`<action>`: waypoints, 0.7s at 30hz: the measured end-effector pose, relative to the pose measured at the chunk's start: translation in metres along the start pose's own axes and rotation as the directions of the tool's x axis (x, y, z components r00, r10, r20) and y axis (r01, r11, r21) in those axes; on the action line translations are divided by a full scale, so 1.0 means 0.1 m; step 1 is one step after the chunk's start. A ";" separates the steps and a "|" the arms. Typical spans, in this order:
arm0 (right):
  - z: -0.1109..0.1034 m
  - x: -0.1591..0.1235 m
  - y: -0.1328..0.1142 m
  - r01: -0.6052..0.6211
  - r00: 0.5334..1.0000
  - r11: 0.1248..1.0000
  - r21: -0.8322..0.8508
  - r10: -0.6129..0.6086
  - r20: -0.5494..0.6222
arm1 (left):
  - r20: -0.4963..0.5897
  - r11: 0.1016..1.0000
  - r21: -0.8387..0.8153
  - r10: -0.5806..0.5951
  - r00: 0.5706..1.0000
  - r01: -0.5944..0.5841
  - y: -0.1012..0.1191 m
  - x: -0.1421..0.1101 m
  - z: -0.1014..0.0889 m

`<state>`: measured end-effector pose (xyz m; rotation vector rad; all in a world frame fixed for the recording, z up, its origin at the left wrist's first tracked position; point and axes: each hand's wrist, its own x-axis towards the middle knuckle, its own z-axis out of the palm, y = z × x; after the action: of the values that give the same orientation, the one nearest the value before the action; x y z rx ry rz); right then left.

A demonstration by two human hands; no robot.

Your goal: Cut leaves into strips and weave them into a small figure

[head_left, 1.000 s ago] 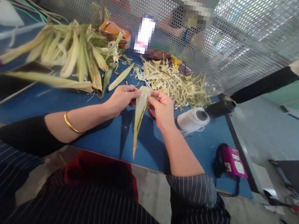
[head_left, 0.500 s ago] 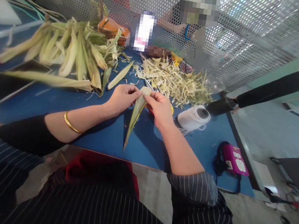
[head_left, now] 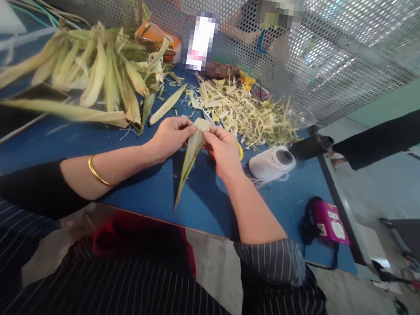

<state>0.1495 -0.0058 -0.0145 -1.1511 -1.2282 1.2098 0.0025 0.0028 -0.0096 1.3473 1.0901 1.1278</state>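
A pale green corn husk (head_left: 191, 156) hangs between my hands, its wide end up and its narrow tip pointing down toward the table's front edge. My left hand (head_left: 171, 137) pinches the upper left side of it between thumb and fingers. On the other side, my right hand (head_left: 225, 152) pinches the upper right edge. Scissors (head_left: 241, 151) with red and yellow handles lie partly hidden behind my right hand, blades pointing away. A single husk piece (head_left: 168, 103) rests on the blue table (head_left: 203, 206) beyond my left hand.
Bundled corn husks (head_left: 100, 72) lie at the left, over a dark phone-like slab (head_left: 7, 121). Husk scraps (head_left: 240, 109) are heaped at the back. A white thread spool (head_left: 272, 163) and a purple box (head_left: 329, 221) are on the right. A perforated metal screen (head_left: 234, 9) stands behind.
Both hands stay pinched on the husk, with its wide top slightly higher and more folded over. At the right, a passing person has moved farther right.
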 end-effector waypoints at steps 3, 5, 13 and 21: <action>0.02 -0.02 -0.04 0.041 0.998 0.997 -0.070 -0.043 -0.037 | -0.004 0.999 -0.035 -0.006 1.000 0.006 0.01 0.00 -0.02; 0.03 -0.04 -0.06 0.038 0.999 0.993 -0.113 -0.041 -0.025 | 0.000 0.998 -0.061 0.012 1.000 -0.012 0.01 -0.01 -0.03; 0.03 -0.05 -0.02 0.144 0.989 0.967 -0.210 -0.148 -0.003 | -0.045 0.998 -0.015 0.057 0.997 -0.057 0.00 0.01 -0.02; 0.03 -0.04 -0.03 0.261 0.963 0.936 -0.237 -0.270 -0.006 | -0.004 0.993 0.061 0.102 0.995 -0.102 -0.06 0.01 -0.05</action>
<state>0.1465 -0.0103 -0.0121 -1.1283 -1.4740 0.8529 -0.0023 0.0053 -0.0154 1.4615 1.0787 1.1827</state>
